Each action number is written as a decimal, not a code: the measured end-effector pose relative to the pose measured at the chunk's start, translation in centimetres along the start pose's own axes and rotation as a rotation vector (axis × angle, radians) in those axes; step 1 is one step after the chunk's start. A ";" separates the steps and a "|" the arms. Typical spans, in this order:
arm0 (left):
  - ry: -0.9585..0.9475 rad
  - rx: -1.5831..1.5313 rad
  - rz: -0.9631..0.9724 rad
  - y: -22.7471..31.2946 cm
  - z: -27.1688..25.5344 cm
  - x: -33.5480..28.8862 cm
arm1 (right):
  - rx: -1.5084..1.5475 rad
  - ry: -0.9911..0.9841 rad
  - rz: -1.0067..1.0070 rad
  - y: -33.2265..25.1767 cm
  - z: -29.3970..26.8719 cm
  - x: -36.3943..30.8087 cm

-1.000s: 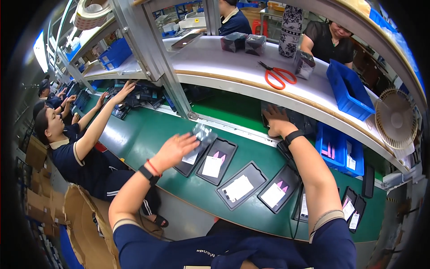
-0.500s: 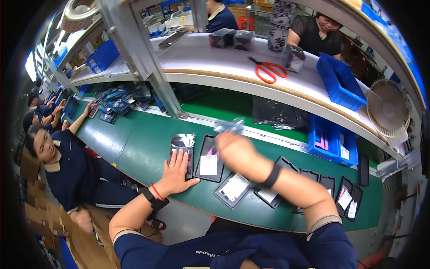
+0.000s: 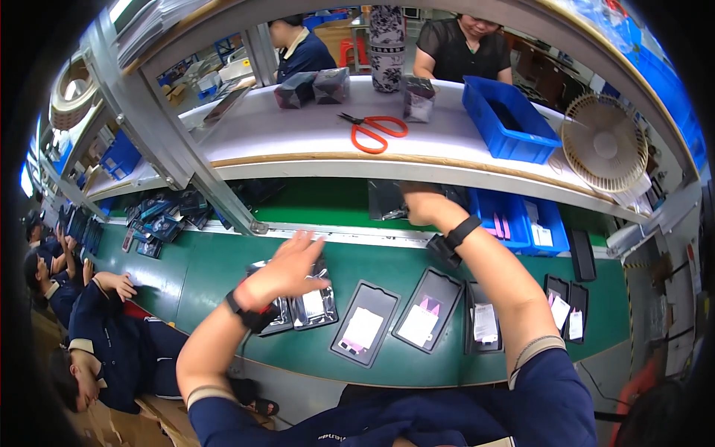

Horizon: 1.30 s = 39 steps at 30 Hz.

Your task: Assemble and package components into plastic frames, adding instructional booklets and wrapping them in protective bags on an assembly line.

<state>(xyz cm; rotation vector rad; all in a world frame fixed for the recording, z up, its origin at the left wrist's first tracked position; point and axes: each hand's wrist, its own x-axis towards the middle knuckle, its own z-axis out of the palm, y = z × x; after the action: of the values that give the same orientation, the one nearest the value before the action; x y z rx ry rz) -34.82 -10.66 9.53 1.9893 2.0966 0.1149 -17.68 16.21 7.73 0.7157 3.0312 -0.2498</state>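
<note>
Below the white shelf point(image 3: 290, 141), along the green bench point(image 3: 208, 290), I see from my remote seat two film-wrapped trays point(image 3: 328, 296) at the left, while the uncovered trays point(image 3: 378, 298) to their right hold white cards point(image 3: 363, 328), some with pink pieces point(image 3: 429, 304), so I judge most wrapping remains undone. The left hand point(image 3: 292, 268) spreads loosely above the wrapped pair, grasping nothing visible; the right hand point(image 3: 421, 204) reaches under the shelf beside dark plastic bags point(image 3: 384, 201), its fingers too blurred and shaded for me to tell their grip.

Black trays point(image 3: 380, 299) and a pile of dark packets point(image 3: 162, 226) lie on the green workbench point(image 3: 212, 277).
</note>
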 end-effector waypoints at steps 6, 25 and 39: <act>-0.030 -0.005 0.038 1.9 2.9 17.6 | -0.059 0.017 -0.132 1.2 -1.1 0.9; 0.304 0.164 0.458 5.7 1.9 -1.0 | -0.145 0.036 -0.056 -0.7 3.0 1.0; 0.151 0.106 0.201 8.9 10.4 -7.3 | -0.195 0.483 -0.324 -5.7 0.7 -7.9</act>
<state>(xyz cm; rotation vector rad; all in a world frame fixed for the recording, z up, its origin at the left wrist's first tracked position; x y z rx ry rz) -23.47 -18.48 2.40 2.3201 2.0224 0.2001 -13.15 7.61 8.33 0.2984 3.5501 0.2551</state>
